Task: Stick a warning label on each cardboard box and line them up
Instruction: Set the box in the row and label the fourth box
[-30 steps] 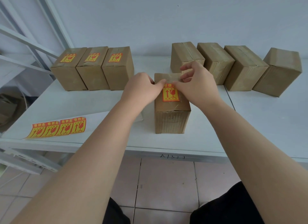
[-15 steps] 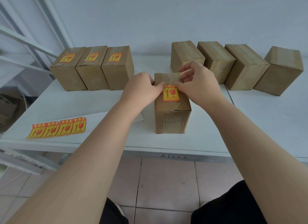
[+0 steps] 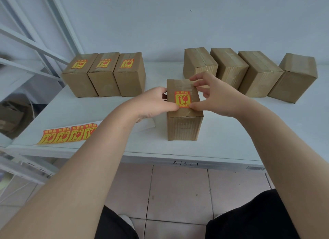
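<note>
A brown cardboard box (image 3: pixel 185 124) stands upright in the middle of the white table (image 3: pixel 258 132). On its top sits a red and yellow warning label (image 3: pixel 183 99). My left hand (image 3: pixel 151 103) grips the box's top left edge, its thumb pressing the label's near left corner. My right hand (image 3: pixel 219 98) presses its thumb on the near right corner, with the fingers spread loosely over the far part of the top. Three labelled boxes (image 3: pixel 105 75) stand side by side at the back left. Several unlabelled boxes (image 3: pixel 260 73) stand at the back right.
A strip of several spare warning labels (image 3: pixel 69 133) lies on the table's near left, partly under my left forearm. A white metal shelf frame (image 3: pixel 35 43) rises at the left. A white wall runs behind the boxes. The table's front edge (image 3: pixel 187 160) is close to my legs.
Both thumbs have slid from the label's far edge down to its near edge. The whole label now shows. The box has stayed in place.
</note>
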